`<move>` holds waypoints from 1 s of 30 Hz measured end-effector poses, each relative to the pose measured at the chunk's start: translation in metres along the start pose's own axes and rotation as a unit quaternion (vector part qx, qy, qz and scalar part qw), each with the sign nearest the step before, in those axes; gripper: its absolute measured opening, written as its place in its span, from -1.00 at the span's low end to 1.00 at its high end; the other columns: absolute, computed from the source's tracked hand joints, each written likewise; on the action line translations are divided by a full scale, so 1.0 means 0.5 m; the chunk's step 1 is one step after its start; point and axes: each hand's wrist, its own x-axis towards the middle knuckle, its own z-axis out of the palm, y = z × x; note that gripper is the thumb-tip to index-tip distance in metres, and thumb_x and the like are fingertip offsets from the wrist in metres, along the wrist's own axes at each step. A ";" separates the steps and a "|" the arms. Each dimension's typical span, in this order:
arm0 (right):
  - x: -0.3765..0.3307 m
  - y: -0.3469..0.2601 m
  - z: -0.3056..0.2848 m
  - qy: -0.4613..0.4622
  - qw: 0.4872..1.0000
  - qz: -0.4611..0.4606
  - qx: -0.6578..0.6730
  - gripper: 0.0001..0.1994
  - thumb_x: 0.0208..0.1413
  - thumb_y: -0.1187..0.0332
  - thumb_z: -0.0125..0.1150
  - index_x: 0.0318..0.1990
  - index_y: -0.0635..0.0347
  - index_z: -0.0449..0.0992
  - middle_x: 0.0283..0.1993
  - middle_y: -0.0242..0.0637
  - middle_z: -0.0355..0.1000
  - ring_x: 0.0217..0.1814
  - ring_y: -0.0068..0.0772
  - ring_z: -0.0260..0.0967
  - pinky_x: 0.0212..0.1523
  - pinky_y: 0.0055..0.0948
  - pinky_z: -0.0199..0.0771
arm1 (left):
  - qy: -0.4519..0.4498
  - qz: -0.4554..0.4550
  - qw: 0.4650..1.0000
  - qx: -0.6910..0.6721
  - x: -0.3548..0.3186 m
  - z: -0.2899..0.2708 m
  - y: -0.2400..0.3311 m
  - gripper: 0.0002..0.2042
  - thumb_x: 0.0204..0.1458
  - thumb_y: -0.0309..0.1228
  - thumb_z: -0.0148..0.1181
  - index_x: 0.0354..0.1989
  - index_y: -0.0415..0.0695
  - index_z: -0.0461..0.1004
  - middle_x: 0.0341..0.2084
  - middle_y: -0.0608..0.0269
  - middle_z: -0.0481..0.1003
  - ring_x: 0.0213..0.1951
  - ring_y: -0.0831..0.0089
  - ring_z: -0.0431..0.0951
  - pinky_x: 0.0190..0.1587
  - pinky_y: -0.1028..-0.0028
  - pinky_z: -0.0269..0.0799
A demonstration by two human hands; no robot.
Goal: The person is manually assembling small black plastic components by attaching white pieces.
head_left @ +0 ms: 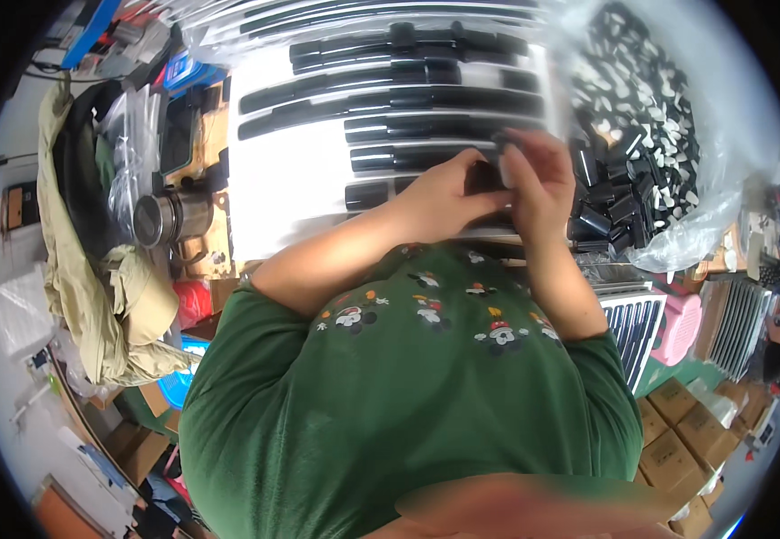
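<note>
My left hand (444, 190) is closed around a short, glossy black piece (484, 178) in front of my chest. Right beside it, my right hand (544, 180) has its thumb and fingers drawn together in a pinch. Something small and dark shows at those fingertips, too blurred to name. Under and beyond both hands, rows of glossy black tubes (390, 101) lie across a white board (291, 184). The nearest rows are shorter and partly covered by my left hand and forearm.
To the right, a clear plastic bag (722, 193) holds many small black and white pieces (650, 108), with short black tubes (596, 220) at its near side. A metal mug (174, 218) and a phone-like dark slab (179, 135) stand left. Cardboard boxes (682, 440) are stacked lower right.
</note>
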 end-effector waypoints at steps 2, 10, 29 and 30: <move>-0.001 -0.006 0.009 -0.001 0.999 0.015 0.039 -0.73 -0.06 0.61 0.22 -0.15 0.31 0.39 -0.20 -0.32 0.39 -0.15 -0.55 0.31 -0.10 -0.58 0.29 | 0.002 0.001 0.999 0.053 0.000 -0.009 -0.003 -0.65 0.02 -0.28 0.21 -0.14 -0.22 0.28 -0.48 0.34 0.42 -0.40 0.63 0.39 -0.33 0.59 0.32; -0.011 -0.017 0.011 -0.136 0.957 -0.092 -0.238 -0.69 -0.10 0.47 0.25 -0.13 0.24 0.45 -0.05 -0.25 0.40 0.06 -0.27 0.26 0.09 -0.34 0.21 | 0.034 0.054 0.998 0.012 -0.012 -0.015 -0.023 -0.67 0.05 -0.33 0.17 -0.05 -0.16 0.29 -0.43 0.40 0.41 -0.40 0.66 0.36 -0.33 0.59 0.32; 0.009 -0.045 0.042 -0.199 0.869 -0.164 -0.422 -0.23 -0.40 0.33 0.47 0.12 0.12 0.29 0.26 -0.13 0.12 0.31 -0.07 0.02 0.26 -0.20 0.02 | 0.240 0.110 0.900 0.347 -0.110 -0.264 -0.099 -0.62 -0.05 -0.38 0.23 -0.10 -0.23 0.25 -0.29 0.16 0.27 -0.29 0.40 0.35 -0.26 0.46 0.32; 0.016 -0.043 0.016 -0.188 0.854 -0.162 -0.458 -0.22 -0.37 0.38 0.45 0.16 0.13 0.25 0.30 -0.17 0.05 0.31 -0.13 0.03 0.26 -0.24 0.04 | 0.223 0.028 0.922 0.315 -0.123 -0.301 -0.089 -0.65 -0.05 -0.40 0.22 -0.13 -0.23 0.28 -0.32 0.17 0.27 -0.30 0.45 0.33 -0.27 0.47 0.29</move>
